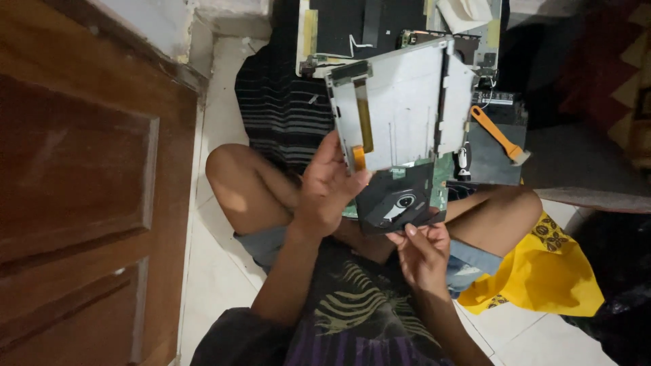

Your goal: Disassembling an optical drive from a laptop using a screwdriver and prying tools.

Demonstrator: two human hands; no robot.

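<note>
Sitting cross-legged on a white tiled floor [217, 285], a person holds an opened optical drive [400, 135] above their lap. The left hand [325, 193] is closed around the drive's lower left edge, thumb lying over an orange ribbon cable [363, 125] on the grey metal cover. The right hand [422, 251] sits just below the drive, fingertips pinching the bottom edge of the black tray [400, 203] with its round lens; how firm that pinch is seems unclear in the dim light. Beyond the drive, an opened laptop chassis [339, 30] lies on a striped cloth [278, 102]. An orange pry tool [498, 134] rests on a dark panel to the right. A yellow bag [542, 271] lies beside the right knee, and a wooden door [81, 183] fills the left.
</note>
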